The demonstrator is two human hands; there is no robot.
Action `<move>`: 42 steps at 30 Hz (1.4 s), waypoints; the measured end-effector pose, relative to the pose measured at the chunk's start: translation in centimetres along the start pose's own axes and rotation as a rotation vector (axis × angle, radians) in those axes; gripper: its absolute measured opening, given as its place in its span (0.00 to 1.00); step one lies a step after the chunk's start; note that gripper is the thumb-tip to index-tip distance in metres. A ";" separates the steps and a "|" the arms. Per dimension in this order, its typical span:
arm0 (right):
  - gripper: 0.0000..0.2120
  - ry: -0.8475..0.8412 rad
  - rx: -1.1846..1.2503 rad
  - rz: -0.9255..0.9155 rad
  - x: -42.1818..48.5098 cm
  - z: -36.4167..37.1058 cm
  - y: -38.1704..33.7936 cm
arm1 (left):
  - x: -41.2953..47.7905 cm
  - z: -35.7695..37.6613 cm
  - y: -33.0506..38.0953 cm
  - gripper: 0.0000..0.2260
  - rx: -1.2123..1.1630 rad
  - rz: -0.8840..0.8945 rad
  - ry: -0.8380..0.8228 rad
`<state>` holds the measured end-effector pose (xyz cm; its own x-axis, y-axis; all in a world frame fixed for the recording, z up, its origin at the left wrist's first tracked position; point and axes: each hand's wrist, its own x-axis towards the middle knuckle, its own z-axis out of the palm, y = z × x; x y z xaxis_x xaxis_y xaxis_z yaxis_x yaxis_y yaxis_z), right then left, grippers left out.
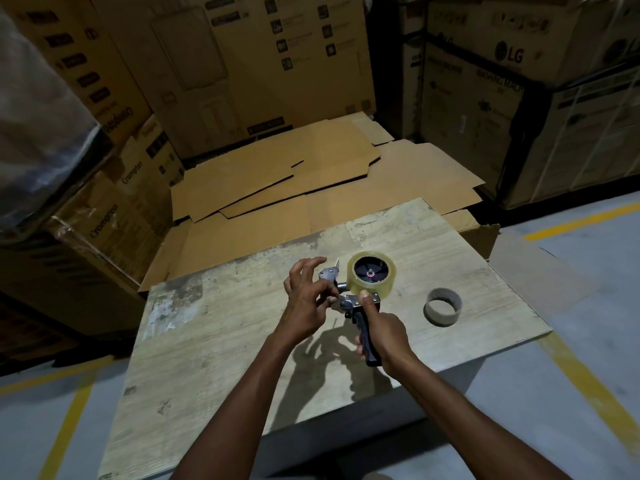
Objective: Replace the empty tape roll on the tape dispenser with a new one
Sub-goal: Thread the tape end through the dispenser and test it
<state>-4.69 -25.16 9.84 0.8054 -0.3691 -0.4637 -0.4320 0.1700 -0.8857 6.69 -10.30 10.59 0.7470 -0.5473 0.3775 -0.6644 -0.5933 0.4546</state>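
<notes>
Center frame: your right hand [382,336] grips the tape dispenser [360,299], new roll [372,273] mounted. Your left hand [308,296] pinches at the front plate, likely threading tape. Empty core [443,306] lies right.

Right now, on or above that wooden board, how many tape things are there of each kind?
Full clear tape roll, mounted on the dispenser: 1
Empty cardboard core, lying on the board: 1
Tape dispenser, held in the right hand, left hand at its front: 1
Total: 3
</notes>
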 end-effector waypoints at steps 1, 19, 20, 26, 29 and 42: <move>0.39 -0.001 0.002 -0.002 0.1 0.1 0.1 | 0.0 0.0 -0.1 0.10 -0.002 0.002 0.001; 0.41 0.039 0.070 0.012 1.4 0.6 0.5 | -0.9 -0.1 -0.2 0.06 -0.099 -0.011 -0.024; 0.41 0.043 0.075 0.014 1.5 0.5 0.5 | -1.0 -0.2 -0.3 0.06 -0.095 -0.004 -0.021; 0.38 0.065 0.078 0.031 1.6 -0.2 0.8 | -1.4 -0.5 -2.1 0.09 -0.089 -0.132 0.059; 0.37 0.061 0.104 0.053 2.1 -0.1 1.8 | -1.9 -0.3 -2.9 0.13 -0.111 -0.195 0.066; 0.37 -0.033 0.007 0.152 1.9 1.4 3.0 | -2.4 0.0 -5.0 0.13 -0.161 -0.242 0.036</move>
<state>-3.87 -24.11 6.24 0.7440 -0.3083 -0.5928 -0.5472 0.2281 -0.8053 8.18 -6.04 7.42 0.8857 -0.3779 0.2695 -0.4562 -0.6015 0.6558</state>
